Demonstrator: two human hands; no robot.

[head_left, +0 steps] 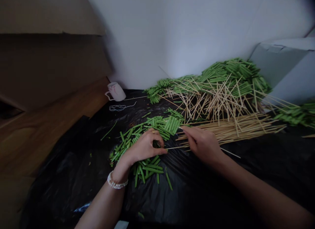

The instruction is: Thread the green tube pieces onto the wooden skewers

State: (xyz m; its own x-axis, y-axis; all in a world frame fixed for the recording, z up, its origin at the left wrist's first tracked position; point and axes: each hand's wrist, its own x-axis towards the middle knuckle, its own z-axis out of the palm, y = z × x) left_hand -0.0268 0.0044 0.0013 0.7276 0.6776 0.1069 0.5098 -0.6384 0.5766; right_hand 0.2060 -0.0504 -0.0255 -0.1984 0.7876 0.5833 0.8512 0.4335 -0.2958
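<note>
My left hand (149, 144), with a pearl bracelet at the wrist, is closed in a pinch over the near pile of cut green stems (137, 137). A bit of green stem (167, 150) shows at its thumb tip, mostly hidden by the fingers. A thin wooden skewer (177, 147) runs from there toward my other hand. My right hand (204, 144) is closed around a pale skewer (231, 152), whose other end pokes out past the fingertips. Beside this hand lies a bundle of parallel wooden skewers (246, 128).
Behind the bundle, loose crossed skewers (216, 99) lie against a tall heap of green stem bundles (231, 71). A white mug (116, 92) and string (118, 107) sit at the back left. Black plastic sheeting (192, 189) covers the surface. Cardboard (54, 65) stands left, a white box (278, 65) right.
</note>
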